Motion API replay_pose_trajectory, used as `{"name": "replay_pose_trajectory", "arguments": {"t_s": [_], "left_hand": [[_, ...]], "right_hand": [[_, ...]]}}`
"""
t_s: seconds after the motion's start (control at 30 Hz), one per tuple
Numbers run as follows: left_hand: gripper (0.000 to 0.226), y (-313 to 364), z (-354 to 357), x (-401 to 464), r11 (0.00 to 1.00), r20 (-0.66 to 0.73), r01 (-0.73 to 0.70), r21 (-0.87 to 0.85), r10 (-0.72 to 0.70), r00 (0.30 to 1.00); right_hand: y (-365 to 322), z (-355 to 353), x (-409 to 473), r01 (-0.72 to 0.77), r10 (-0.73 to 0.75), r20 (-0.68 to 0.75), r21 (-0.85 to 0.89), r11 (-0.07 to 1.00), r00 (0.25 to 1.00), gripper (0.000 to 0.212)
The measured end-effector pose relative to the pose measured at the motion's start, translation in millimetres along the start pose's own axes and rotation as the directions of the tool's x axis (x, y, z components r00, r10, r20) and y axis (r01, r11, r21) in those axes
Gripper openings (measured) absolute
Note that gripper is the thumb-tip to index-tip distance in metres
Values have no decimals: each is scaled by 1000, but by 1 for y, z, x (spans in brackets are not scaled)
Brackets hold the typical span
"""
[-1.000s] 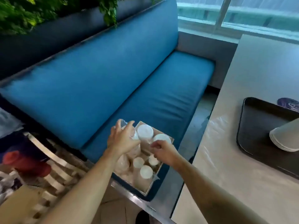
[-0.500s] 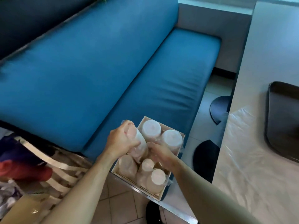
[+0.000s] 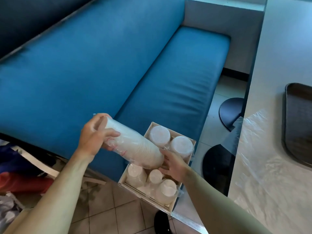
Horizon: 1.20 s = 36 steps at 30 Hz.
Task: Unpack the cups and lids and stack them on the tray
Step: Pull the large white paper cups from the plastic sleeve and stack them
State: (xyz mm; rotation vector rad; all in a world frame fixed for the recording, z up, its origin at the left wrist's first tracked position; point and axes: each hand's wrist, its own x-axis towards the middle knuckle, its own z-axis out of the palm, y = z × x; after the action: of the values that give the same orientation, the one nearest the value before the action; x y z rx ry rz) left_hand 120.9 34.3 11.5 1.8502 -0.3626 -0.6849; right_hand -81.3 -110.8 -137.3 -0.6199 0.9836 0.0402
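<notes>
Fingers [image 3: 108, 133] of left hand [image 3: 94, 135] wrap cup sleeve [image 3: 135, 147] above box [image 3: 148, 130].

— What's on the counter [image 3: 276, 61]?
— A dark tray [image 3: 298, 125] at its right edge, cut off by the frame, and a sheet of clear plastic wrap [image 3: 256, 154] spread just left of it.
— And the box?
— The cardboard box [image 3: 152, 198] rests on the front edge of the blue bench seat [image 3: 177, 85]. Below is a tiled floor [image 3: 108, 208], with round black bases [image 3: 231, 112] standing on it.
</notes>
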Motion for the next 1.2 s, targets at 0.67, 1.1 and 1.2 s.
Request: {"name": "replay_pose_trajectory", "arguments": {"t_s": [0.67, 1.1, 1.2], "left_hand": [[76, -21, 1, 14, 943, 338, 1, 333, -121, 933], [120, 94, 163, -86, 604, 566, -705, 372, 454, 688], [123, 111, 181, -109, 560, 571, -756, 340, 516, 639]], "right_hand": [[-117, -5, -132, 382, -414, 8, -403, 832, 910, 23], [-137, -1, -260, 575, -649, 275, -758, 307, 709, 37], [-139, -14, -293, 520, -544, 287, -783, 341, 788, 19]]}}
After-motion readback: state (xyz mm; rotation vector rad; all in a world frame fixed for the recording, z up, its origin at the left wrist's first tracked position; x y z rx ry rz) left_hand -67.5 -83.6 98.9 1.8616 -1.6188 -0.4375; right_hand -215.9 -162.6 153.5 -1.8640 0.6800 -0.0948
